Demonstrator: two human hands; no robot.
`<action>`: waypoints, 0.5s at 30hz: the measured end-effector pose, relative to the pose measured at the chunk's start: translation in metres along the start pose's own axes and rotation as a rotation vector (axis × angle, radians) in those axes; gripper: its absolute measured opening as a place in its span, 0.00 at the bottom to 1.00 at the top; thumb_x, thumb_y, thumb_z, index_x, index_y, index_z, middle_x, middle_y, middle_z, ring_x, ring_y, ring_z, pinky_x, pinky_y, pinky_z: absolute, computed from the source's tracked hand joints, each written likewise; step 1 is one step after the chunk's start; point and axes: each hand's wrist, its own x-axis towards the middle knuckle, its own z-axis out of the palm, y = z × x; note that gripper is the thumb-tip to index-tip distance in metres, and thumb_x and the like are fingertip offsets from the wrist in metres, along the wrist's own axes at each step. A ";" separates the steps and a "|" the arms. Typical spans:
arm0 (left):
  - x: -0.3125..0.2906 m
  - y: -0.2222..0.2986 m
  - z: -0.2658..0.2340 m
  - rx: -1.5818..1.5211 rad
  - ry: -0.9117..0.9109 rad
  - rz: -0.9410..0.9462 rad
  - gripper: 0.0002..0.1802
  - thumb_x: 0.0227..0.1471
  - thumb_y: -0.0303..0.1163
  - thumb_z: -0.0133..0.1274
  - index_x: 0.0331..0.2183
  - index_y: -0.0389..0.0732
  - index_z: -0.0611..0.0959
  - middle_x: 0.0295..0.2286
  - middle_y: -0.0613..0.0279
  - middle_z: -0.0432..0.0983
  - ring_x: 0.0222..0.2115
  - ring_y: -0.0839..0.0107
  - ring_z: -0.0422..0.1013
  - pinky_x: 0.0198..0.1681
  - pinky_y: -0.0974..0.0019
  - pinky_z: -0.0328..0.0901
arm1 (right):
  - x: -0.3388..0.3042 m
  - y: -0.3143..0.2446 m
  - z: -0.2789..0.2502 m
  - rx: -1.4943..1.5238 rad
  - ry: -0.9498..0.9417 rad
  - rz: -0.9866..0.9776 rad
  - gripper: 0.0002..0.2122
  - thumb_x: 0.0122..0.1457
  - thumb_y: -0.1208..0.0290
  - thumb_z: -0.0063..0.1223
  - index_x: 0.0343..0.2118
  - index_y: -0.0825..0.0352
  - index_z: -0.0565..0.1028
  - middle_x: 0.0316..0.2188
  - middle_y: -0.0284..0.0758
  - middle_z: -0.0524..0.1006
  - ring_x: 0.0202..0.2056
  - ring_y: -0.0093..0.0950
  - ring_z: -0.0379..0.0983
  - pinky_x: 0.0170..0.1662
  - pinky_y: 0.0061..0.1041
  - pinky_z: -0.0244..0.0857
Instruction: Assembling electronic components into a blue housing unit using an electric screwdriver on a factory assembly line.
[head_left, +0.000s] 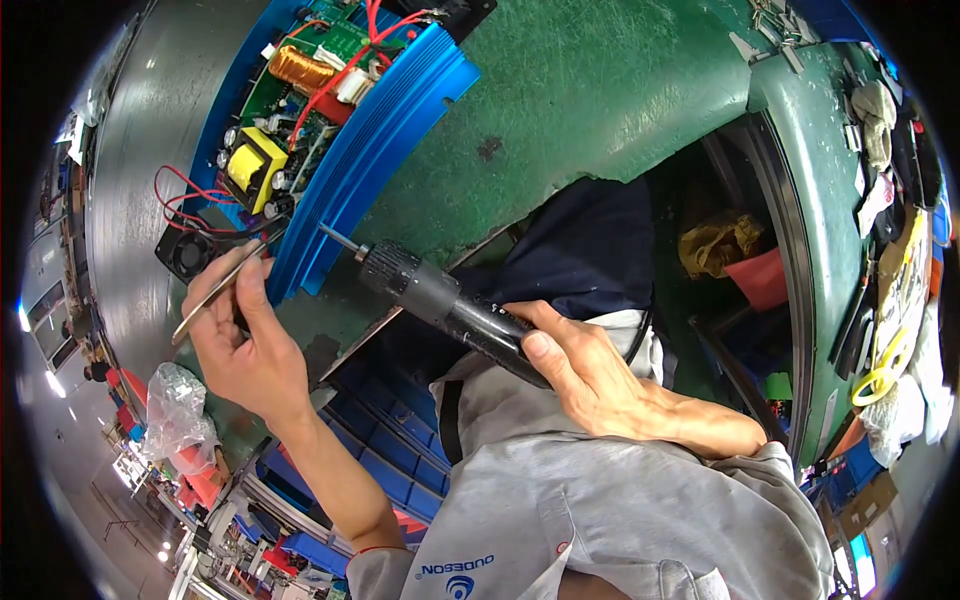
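My right hand [590, 375] is wrapped round a black electric screwdriver [430, 295], its bit pointing up and left toward the blue finned metal case [375, 150]. The bit's tip looks close to the case's near end; whether they touch I cannot tell. Pinched in my left hand [245, 340] is a pair of metal tweezers [215, 293], next to a small black fan [188, 252] with red wires. Inside the open case lies a green circuit board [262, 95] with a yellow transformer [255, 165], a copper coil [302, 70] and red wires.
The case rests on a worn green bench top [560, 90], beside a grey metal strip [150, 130]. A clear plastic bag [178, 415] sits at the left. Yellow-handled scissors [880, 380] and other tools lie at the right. Blue bins [385, 440] stand below the bench edge.
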 end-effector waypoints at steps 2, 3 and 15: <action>-0.001 -0.001 0.000 0.001 -0.001 -0.002 0.08 0.61 0.19 0.52 0.42 0.28 0.76 0.39 0.50 0.78 0.38 0.67 0.78 0.43 0.67 0.76 | 0.000 0.000 0.001 0.004 -0.011 0.015 0.25 0.73 0.54 0.32 0.58 0.73 0.65 0.23 0.41 0.72 0.24 0.34 0.72 0.31 0.34 0.63; -0.001 -0.001 0.000 0.002 -0.002 -0.005 0.08 0.61 0.19 0.52 0.42 0.28 0.76 0.39 0.50 0.78 0.38 0.67 0.78 0.44 0.67 0.76 | 0.001 0.000 0.001 0.010 -0.014 0.028 0.25 0.73 0.53 0.32 0.58 0.73 0.65 0.24 0.41 0.73 0.26 0.33 0.72 0.32 0.33 0.64; 0.005 -0.003 -0.002 -0.038 0.015 -0.047 0.06 0.58 0.16 0.53 0.39 0.31 0.77 0.36 0.52 0.80 0.35 0.67 0.77 0.39 0.67 0.73 | 0.014 0.023 0.004 0.773 -0.390 0.389 0.37 0.69 0.37 0.22 0.54 0.69 0.72 0.27 0.33 0.79 0.27 0.20 0.70 0.32 0.18 0.62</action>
